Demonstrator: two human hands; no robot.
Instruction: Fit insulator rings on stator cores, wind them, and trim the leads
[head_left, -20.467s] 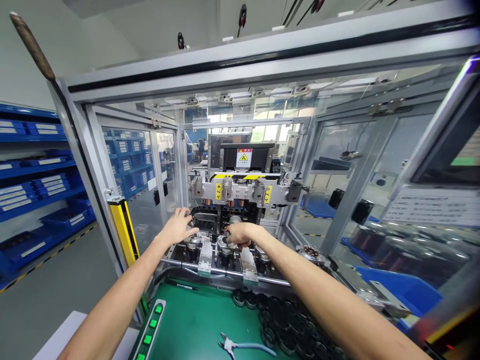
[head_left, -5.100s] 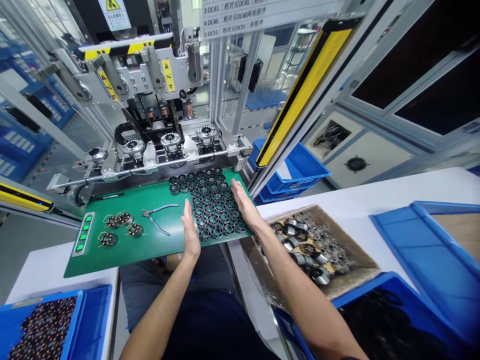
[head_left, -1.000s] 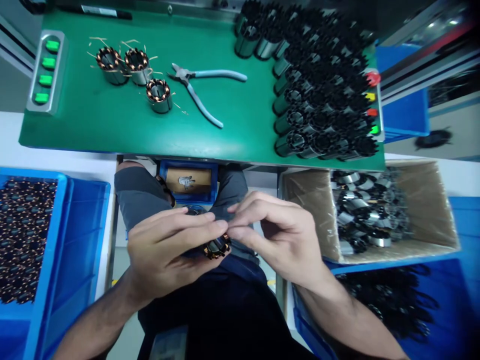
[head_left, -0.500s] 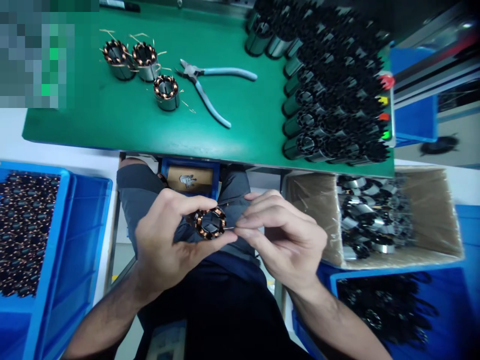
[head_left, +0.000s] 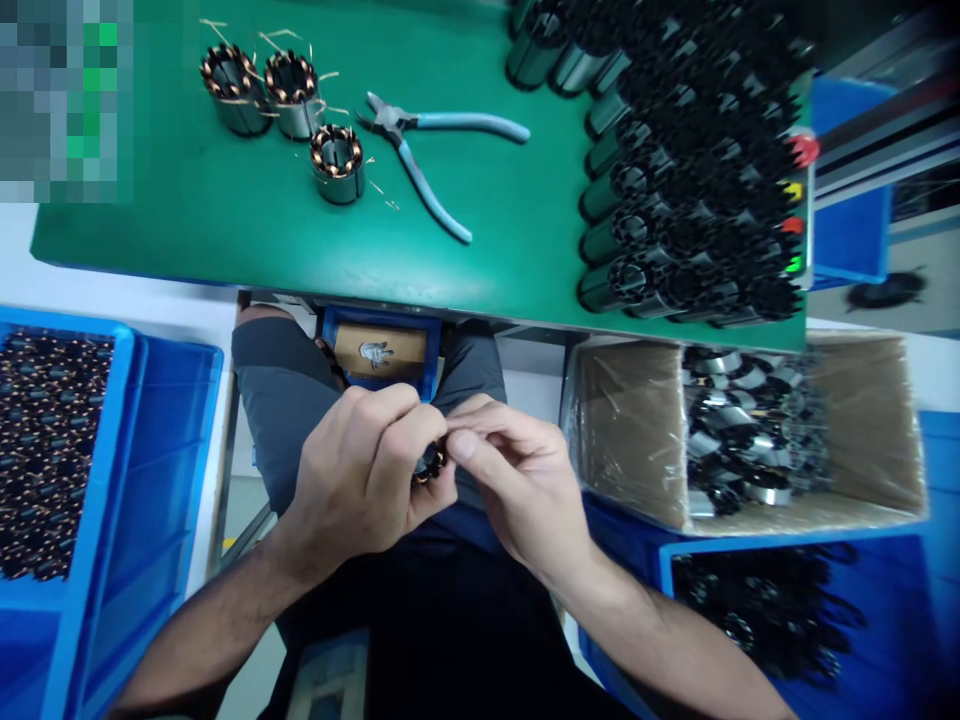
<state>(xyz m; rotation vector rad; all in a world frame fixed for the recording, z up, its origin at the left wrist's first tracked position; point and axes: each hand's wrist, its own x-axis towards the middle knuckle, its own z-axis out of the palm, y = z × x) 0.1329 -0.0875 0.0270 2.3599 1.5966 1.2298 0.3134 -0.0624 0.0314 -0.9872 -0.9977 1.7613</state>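
Note:
Low over my lap, my left hand is wrapped around a copper-wound motor stator; its fingers cover most of the part. My right hand is pinched closed against the stator's upper right edge. Whatever lies between those right fingertips is hidden. On the green bench stand three more wound stators with loose wire ends: one at the left, one beside it and one nearer me. Diagonal cutters with pale blue handles lie spread to the right of them.
Rows of dark stator cores crowd the right side of the green bench. A blue crate of wound stators is at left. At right are a carton of metal rings and a blue bin of black parts. A small drawer sits below the bench.
My right hand has moved left and up against the stator. My left fingers now curl over it, hiding more of it. The bench has shifted slightly upward in view.

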